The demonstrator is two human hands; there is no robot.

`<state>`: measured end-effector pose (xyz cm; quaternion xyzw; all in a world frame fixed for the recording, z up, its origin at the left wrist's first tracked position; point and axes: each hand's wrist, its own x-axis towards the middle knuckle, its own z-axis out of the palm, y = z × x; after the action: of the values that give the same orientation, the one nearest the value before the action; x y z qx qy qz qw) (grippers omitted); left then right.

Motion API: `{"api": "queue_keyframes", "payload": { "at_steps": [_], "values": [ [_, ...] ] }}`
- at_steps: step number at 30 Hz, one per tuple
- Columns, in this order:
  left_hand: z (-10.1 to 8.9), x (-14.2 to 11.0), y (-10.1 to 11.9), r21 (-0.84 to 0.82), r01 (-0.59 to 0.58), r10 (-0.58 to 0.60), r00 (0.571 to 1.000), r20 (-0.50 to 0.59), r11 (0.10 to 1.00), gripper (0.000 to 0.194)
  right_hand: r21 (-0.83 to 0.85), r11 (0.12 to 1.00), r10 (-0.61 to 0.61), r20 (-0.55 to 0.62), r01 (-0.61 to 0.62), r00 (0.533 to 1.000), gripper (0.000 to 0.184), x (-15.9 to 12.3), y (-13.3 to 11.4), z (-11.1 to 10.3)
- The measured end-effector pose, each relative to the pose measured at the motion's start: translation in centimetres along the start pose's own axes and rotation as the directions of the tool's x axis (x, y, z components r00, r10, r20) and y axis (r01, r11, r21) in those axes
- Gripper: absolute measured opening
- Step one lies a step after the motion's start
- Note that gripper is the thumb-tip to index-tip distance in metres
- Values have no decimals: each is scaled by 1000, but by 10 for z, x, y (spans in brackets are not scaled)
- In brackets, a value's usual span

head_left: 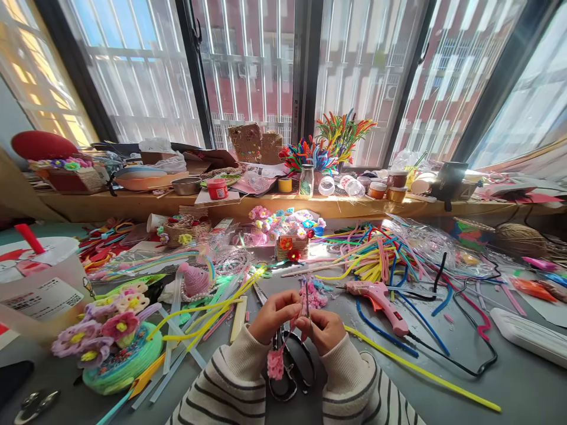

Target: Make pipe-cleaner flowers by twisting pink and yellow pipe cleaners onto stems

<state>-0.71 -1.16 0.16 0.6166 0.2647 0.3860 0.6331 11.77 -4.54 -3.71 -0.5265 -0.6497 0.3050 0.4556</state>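
My left hand (275, 317) pinches a pink fuzzy pipe cleaner (275, 364), whose curled end hangs below my fingers. My right hand (326, 330) sits close beside it, closed on a thin dark upright tool (309, 302); its exact kind is hard to make out. The pipe cleaner runs between the fingertips of both hands. Under my hands lies a pair of black-handled scissors (290, 386), partly hidden by them. Just beyond the fingertips is a small heap of pink fuzzy pieces (315, 296).
A pink glue gun (380, 302) with a black cord lies at the right. Bundled pipe cleaners (376, 254) spread behind it. At the left are a fuzzy flower piece (121, 357) and a drink cup (46, 295). Jars and pots line the window ledge (261, 206).
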Motion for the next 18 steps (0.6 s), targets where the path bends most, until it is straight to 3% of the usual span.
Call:
{"api": "queue_keyframes", "payload": {
  "at_steps": [10, 18],
  "values": [
    [0, -1, 1, 40, 9, -9, 1000, -7, 999, 25, 84, 996, -30, -8, 31, 1000, 59, -1, -5, 3],
    [1, -2, 0, 0, 11, -11, 999, 51, 1000, 27, 133, 990, -54, 39, 49, 998, 65, -3, -13, -1]
  ]
}}
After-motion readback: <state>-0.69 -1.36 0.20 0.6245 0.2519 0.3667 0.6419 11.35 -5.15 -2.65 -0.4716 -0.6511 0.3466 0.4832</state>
